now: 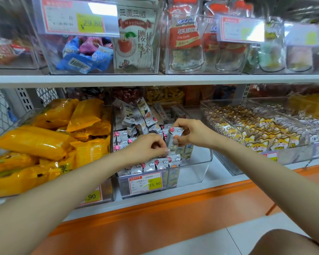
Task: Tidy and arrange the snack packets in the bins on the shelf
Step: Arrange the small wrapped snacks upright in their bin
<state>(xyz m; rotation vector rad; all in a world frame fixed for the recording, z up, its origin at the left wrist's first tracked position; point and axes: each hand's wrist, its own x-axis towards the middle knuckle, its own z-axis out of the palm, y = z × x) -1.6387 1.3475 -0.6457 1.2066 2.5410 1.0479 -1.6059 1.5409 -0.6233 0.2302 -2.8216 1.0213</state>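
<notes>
**Grips meet on one packet above the middle bin**

The left grip (149, 146) and the right grip (190, 131) both pinch a single small white snack packet (174, 138). The right grip has curled fingers at the packet's upper edge and the left has fingertips on its lower part. The packet is upright, just over the clear middle bin (201, 162) on the lower shelf (173, 205). Rows of matching packets (160, 163) stand on edge along the bin's front, and loose packets (136, 115) lie heaped at its back. A price tag (145, 183) on the front wall reads 15.80. The bin just to the left holds large yellow packets (44, 140), and the one to the right holds fox-printed sweets (256, 133). On the upper shelf (155, 79), more clear bins hold bagged sweets (184, 37)
</notes>
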